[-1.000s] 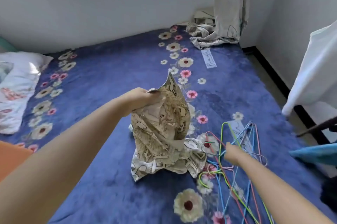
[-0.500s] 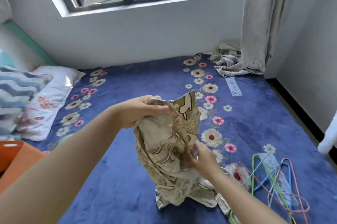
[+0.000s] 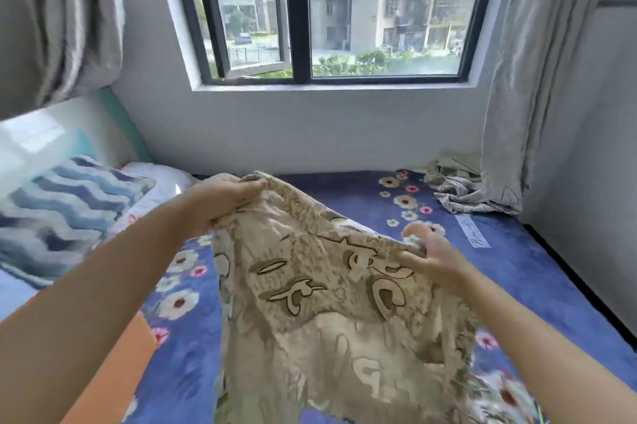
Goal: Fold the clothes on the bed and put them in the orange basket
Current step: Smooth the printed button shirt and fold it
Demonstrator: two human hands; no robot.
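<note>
A beige patterned garment [image 3: 320,303] hangs spread in front of me above the blue floral bed [image 3: 510,271]. My left hand [image 3: 224,197] grips its upper left edge. My right hand [image 3: 434,258] pinches its upper right edge, lower than the left. The cloth's lower part drops out of the bottom of the view. A slice of the orange basket [image 3: 117,375] shows at the lower left, partly behind my left forearm. A second crumpled patterned garment [image 3: 455,190] lies at the bed's far right corner under the curtain.
Pillows [image 3: 65,213] lie at the left end of the bed. A window [image 3: 331,9] and grey wall stand behind the bed. Curtains [image 3: 524,78] hang at both sides. A white label [image 3: 477,235] lies on the bedspread at the right.
My right hand left the hangers, took the garment's edge and pulled right. Both hands rose and spread the bunched cloth wide. The camera tilted up, and the hangers left the view.
</note>
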